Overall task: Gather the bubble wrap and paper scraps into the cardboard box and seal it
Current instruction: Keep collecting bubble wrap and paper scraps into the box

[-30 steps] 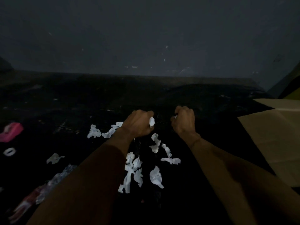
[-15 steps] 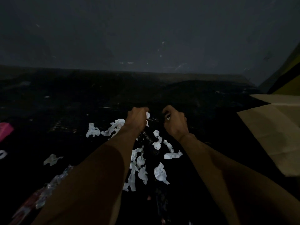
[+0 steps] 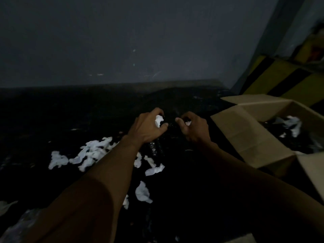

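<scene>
Very dim frame, most detail lost. Left hand [image 3: 146, 128] is raised over the dark surface [image 3: 52, 120], fingers curled tight round a crumpled paper scrap [image 3: 159, 121] — only its white top pokes out between thumb and fingers. Right hand [image 3: 195, 129] is just beside it, not touching, fingers curled the same way on a smaller scrap [image 3: 188, 123]; most of that one is buried in the fist. Between and below the hands hangs a dark glossy strip [image 3: 154, 149] with a few highlights. It could be bubble wrap; I cannot tell, nor which hand holds it. Loose paper scraps [image 3: 94, 149] lie on the surface left of and under the left forearm, which covers part of the pile. A separate scrap [image 3: 142, 192] lies between the forearms. In the bottom-left corner is a pale translucent mass [image 3: 17, 225], blurry and cut by the frame edge — too dim to name. Cardboard box [image 3: 245, 137] sits right of the right hand, flaps open, near flap leaning out toward the hands; its right side runs off frame. Inside it are white scraps [image 3: 292, 126] on dark filling, partly hidden by the box wall. Behind the box is a yellow-and-black striped panel [image 3: 280, 81], blurred. Grey wall [image 3: 122, 41] at the back.
</scene>
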The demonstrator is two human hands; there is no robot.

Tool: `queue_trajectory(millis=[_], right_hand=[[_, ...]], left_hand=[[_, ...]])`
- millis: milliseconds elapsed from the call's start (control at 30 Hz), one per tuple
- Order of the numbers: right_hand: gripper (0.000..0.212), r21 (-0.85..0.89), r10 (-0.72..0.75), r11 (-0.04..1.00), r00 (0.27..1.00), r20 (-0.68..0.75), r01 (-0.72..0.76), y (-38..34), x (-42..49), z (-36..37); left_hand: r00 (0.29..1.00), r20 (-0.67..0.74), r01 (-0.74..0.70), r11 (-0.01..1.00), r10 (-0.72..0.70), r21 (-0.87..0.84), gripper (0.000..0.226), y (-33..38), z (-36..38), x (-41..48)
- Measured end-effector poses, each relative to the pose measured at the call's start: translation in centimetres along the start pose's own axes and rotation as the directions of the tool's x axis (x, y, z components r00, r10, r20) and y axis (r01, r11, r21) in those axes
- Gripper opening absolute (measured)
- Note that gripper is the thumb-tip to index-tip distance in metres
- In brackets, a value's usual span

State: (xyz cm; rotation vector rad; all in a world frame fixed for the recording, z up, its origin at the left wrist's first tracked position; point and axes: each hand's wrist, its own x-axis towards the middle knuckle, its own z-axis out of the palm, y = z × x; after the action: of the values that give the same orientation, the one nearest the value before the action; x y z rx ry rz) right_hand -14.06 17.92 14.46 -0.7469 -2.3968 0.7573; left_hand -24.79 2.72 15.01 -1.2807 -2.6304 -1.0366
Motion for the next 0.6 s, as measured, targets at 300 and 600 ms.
queue_trajectory(millis=[300,600], right_hand=[[0.021,0.026,-0.110,0.993,0.981,-0.159,0.116,11.4,0.7,-17.7],[0.014,-0.057,-0.155,0.988,0.952,-0.263,0.145,25.5,0.6,-33.2]], left_hand=[[0.959,-0.049,-0.279,0.960,0.278,-0.019,0.031,17.6,8.1,5.5],[0.931,-0.068,-0.364,0.927,0.359,-0.093,0.026,35.0,19.4,8.9]])
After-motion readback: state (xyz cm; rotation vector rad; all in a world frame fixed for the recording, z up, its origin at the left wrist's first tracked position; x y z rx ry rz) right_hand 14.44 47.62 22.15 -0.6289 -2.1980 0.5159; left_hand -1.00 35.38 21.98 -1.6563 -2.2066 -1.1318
